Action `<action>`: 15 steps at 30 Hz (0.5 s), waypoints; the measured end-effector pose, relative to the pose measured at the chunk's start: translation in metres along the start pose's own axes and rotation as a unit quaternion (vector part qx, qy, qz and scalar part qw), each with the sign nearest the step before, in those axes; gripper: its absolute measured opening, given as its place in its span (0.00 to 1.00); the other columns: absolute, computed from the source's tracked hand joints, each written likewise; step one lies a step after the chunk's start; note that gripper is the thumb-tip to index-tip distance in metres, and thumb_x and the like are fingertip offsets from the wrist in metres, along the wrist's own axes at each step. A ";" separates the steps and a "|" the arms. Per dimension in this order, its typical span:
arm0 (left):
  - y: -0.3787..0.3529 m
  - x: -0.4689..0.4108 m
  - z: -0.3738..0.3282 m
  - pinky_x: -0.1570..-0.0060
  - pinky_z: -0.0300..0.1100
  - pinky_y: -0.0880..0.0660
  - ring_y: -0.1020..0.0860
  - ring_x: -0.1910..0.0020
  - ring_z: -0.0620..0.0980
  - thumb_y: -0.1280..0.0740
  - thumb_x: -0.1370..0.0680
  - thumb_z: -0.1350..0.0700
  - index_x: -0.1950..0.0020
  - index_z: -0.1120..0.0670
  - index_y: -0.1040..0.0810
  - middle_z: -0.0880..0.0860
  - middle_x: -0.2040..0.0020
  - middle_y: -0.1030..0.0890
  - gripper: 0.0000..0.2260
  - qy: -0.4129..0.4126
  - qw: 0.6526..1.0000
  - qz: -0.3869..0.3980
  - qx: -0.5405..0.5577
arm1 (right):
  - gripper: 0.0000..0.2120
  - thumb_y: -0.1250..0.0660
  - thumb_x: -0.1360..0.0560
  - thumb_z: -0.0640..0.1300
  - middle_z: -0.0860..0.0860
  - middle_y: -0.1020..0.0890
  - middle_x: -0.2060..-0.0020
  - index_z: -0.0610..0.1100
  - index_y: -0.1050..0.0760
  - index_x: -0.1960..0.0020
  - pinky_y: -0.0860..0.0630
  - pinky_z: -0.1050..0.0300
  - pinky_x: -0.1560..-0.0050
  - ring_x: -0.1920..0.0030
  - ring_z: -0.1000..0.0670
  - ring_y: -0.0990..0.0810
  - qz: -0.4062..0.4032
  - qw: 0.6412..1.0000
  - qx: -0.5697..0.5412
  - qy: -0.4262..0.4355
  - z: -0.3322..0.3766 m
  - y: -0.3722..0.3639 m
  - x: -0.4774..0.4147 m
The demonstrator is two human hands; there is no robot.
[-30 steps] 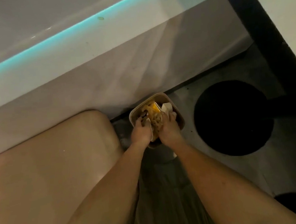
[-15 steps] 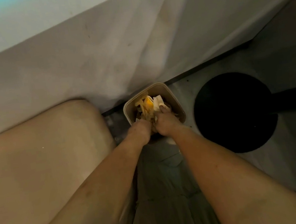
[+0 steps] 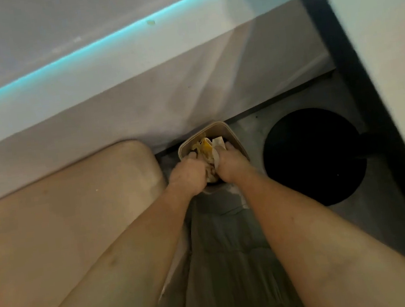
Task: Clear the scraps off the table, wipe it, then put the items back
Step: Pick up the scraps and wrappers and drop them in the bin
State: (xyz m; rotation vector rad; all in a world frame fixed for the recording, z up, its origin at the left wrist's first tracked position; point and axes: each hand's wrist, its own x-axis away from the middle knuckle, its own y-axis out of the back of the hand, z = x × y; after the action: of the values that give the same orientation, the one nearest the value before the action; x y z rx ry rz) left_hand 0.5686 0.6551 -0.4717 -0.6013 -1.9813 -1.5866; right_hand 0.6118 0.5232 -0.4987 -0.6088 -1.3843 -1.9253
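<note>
Head: L hand (image 3: 186,174), R hand (image 3: 232,164) still grip scraps (image 3: 206,149)

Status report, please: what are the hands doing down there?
Left hand and right hand both gripping scraps. Scraps at mouth of bin. Seat cushion beside bin, not blocking.

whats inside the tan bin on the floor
Yellow and white scraps, gripped by the left hand and right hand inside the bin. Whatever lies beneath them is covered.
</note>
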 end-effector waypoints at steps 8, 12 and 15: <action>0.133 0.129 -0.028 0.30 0.54 0.31 0.29 0.29 0.60 0.34 0.20 0.43 0.21 0.52 0.35 0.57 0.28 0.28 0.29 -0.012 0.995 -0.096 -0.026 | 0.38 0.30 0.22 0.48 0.44 0.47 0.19 0.47 0.45 0.18 0.37 0.46 0.22 0.21 0.41 0.41 -0.041 0.998 -0.038 0.018 0.042 0.116 0.141; 0.193 0.190 -0.053 0.29 0.54 0.32 0.30 0.28 0.59 0.36 0.19 0.43 0.21 0.50 0.37 0.56 0.26 0.29 0.29 -0.021 0.991 -0.132 -0.030 | 0.33 0.34 0.19 0.49 0.43 0.45 0.19 0.46 0.44 0.19 0.34 0.45 0.24 0.21 0.41 0.39 -0.071 0.993 -0.086 0.032 0.055 0.166 0.212; 0.223 0.237 -0.077 0.29 0.54 0.33 0.30 0.28 0.58 0.39 0.18 0.42 0.21 0.51 0.36 0.55 0.25 0.29 0.27 -0.020 0.982 -0.186 -0.027 | 0.32 0.34 0.19 0.47 0.45 0.44 0.18 0.46 0.43 0.19 0.36 0.47 0.24 0.21 0.43 0.40 -0.097 0.987 -0.117 0.058 0.062 0.194 0.271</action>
State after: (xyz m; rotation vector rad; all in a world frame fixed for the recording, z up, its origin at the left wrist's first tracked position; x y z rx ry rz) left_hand 0.5395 0.6317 -0.1396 -0.2932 -2.1811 -1.8616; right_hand 0.5779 0.4737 -0.1653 -0.4745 -1.1905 -2.2642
